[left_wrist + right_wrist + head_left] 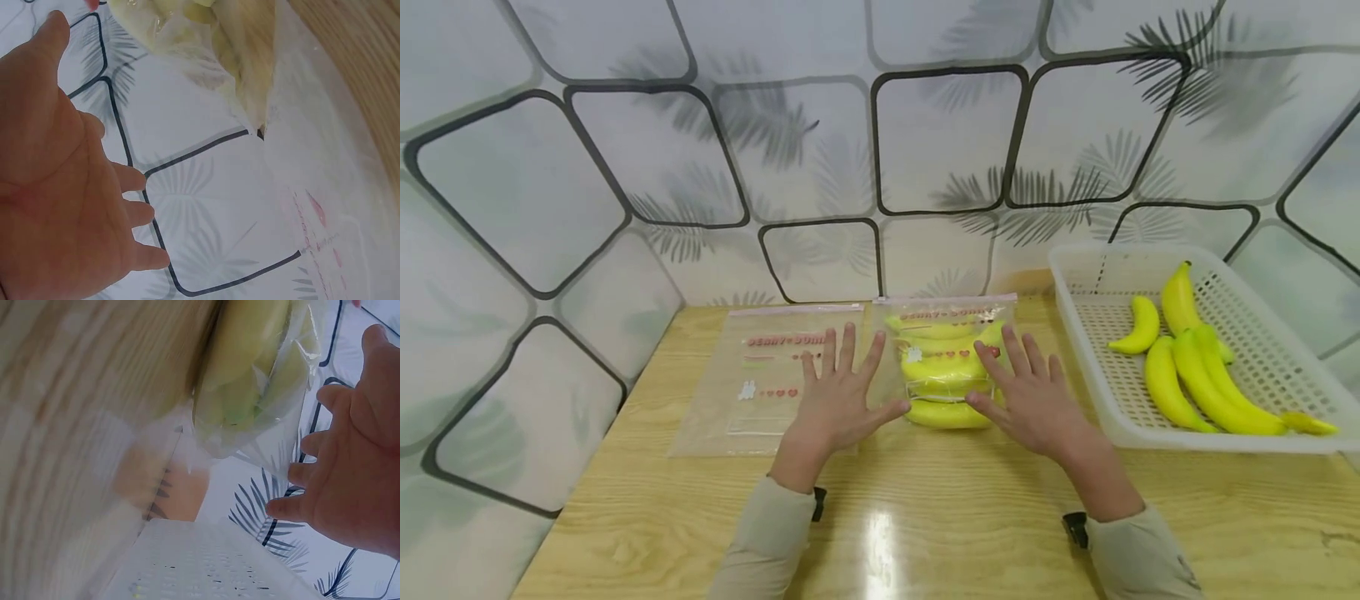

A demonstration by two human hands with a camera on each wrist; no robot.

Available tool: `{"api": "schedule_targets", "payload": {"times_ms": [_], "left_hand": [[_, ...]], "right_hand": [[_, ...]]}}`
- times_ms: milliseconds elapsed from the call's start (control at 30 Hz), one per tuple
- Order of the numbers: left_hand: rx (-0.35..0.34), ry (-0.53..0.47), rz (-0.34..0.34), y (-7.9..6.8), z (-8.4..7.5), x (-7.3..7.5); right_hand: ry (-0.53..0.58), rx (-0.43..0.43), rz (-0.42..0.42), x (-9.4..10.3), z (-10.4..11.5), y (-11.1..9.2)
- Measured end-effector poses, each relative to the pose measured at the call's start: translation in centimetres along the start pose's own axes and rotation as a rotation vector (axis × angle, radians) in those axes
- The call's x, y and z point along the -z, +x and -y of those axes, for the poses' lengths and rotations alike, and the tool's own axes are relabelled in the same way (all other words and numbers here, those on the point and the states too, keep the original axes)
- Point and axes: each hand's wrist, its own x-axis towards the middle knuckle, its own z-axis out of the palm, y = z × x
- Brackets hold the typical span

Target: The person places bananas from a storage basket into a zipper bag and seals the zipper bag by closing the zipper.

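A left hand (842,398) and a right hand (1030,396) are held raised, fingers spread, at either side of a filled bag (951,367) of yellow bananas (946,414) on a wooden bench (955,517). A flat printed bag (760,417) is laid to the filled bag's left; a white basket (1225,443) of loose bananas (1210,379) is set to its right.
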Motion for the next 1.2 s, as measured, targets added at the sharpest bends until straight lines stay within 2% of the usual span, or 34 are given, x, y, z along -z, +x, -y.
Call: {"api": "schedule_targets", "payload": {"times_ms": [267, 433, 633, 767, 933, 1033, 1200], "left_hand": [[0.008, -0.073, 0.009, -0.6, 0.6, 0.7], [0.042, -0.110, 0.010, -1.0, 1.5, 0.7], [0.061, -0.133, 0.012, -1.1, 2.5, 1.5], [0.073, -0.148, 0.019, -1.2, 2.7, 1.9], [0.089, -0.179, 0.043, -1.5, 2.8, 2.0], [0.093, -0.182, 0.060, -1.5, 2.9, 1.9], [0.115, -0.146, 0.097, -1.3, 3.4, 1.5]], "right_hand": [[0.030, -0.020, -0.003, 1.8, 0.2, -1.3], [-0.002, -0.014, 0.002, 3.3, -0.1, -2.5], [-0.075, -0.006, -0.004, 6.2, -0.7, -3.6], [-0.136, -0.021, -0.003, 7.6, -1.9, -4.4], [-0.164, -0.045, 0.021, 8.5, -4.2, -5.0], [-0.160, -0.064, 0.024, 9.0, -5.5, -5.3], [-0.089, -0.111, 0.019, 9.7, -7.3, -6.1]]}}
